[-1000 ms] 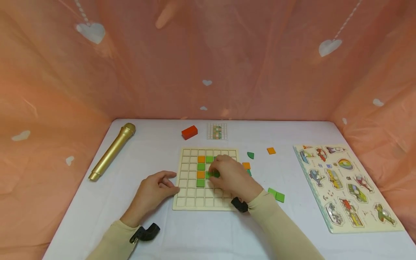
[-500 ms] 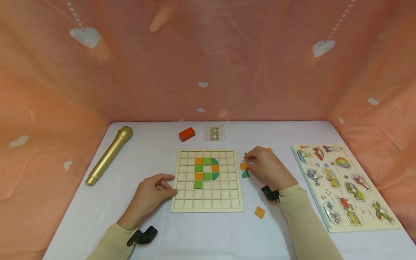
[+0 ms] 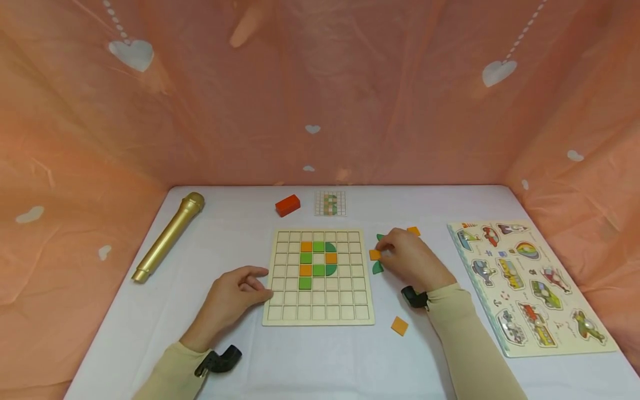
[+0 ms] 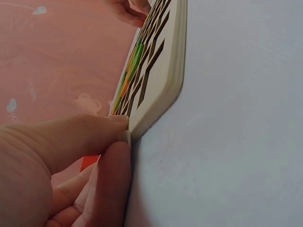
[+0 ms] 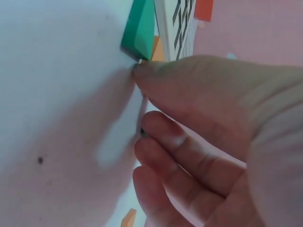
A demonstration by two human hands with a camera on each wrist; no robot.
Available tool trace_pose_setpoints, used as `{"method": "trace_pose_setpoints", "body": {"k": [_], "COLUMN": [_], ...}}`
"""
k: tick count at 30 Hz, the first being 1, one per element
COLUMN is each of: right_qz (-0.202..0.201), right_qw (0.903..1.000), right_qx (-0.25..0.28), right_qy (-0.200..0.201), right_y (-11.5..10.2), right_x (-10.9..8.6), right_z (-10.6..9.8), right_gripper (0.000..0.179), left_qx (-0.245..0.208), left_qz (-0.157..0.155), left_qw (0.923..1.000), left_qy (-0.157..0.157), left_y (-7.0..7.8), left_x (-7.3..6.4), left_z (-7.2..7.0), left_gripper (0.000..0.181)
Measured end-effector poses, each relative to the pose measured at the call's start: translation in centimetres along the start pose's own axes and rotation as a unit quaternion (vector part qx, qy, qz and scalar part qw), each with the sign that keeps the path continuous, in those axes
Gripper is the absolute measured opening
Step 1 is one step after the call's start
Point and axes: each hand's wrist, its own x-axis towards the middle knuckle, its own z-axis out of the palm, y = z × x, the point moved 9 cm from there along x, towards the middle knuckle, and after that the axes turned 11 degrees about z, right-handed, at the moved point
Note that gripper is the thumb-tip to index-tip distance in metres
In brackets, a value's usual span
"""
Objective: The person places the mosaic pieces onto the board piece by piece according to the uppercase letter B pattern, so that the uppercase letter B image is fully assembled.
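My left hand (image 3: 227,303) rests at the left edge of a pale wooden grid board (image 3: 318,315); in the left wrist view its thumb and forefinger touch the board's edge. Orange and light green square tiles and dark green quarter-round tiles form a P-like shape on the grid. Right of the board, my right hand (image 3: 415,258) reaches down to loose tiles. Its thumb is right at an orange square tile (image 3: 374,255), with the forefinger beside a green rounded tile (image 3: 380,237). Thumb and fingers stand apart in the right wrist view. Another green quarter-round tile (image 3: 377,268) lies nearer.
A small pattern card (image 3: 330,204) and a red block (image 3: 287,205) lie behind the board. A gold microphone (image 3: 170,236) is at the left, a picture puzzle board (image 3: 530,289) at the right. Loose orange tiles lie behind the right hand and in front, like this orange tile (image 3: 399,326).
The right hand has left the grid and moved right to the loose tiles, uncovering the dark green rounded tiles and an orange tile on the board. The left hand stays at the board's edge.
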Motion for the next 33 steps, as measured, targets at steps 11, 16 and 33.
{"method": "trace_pose_setpoints", "body": {"k": [11,16,33], "right_qz": [-0.03,-0.092,-0.21], "right_qw": [0.999,0.9946,0.9726], "right_qx": [-0.007,-0.032,-0.086], "right_qy": [0.032,0.034,0.052], "right_y": [-1.6,-5.1,-11.6], "right_x": [-0.6,-1.8,-5.1], "right_z": [-0.5,0.8,5.8], "right_gripper": [0.025,0.019,0.011], "left_qx": [-0.011,-0.012,-0.016], "left_qz": [-0.004,-0.003,0.001], "left_qw": [0.9999,0.9999,0.9999], "left_qy": [0.0,-0.001,-0.004], "left_y": [0.0,0.2,0.1], "left_x": [0.1,0.1,0.0], "left_z": [0.0,-0.2,-0.1], "left_gripper": [0.052,0.051,0.052]}}
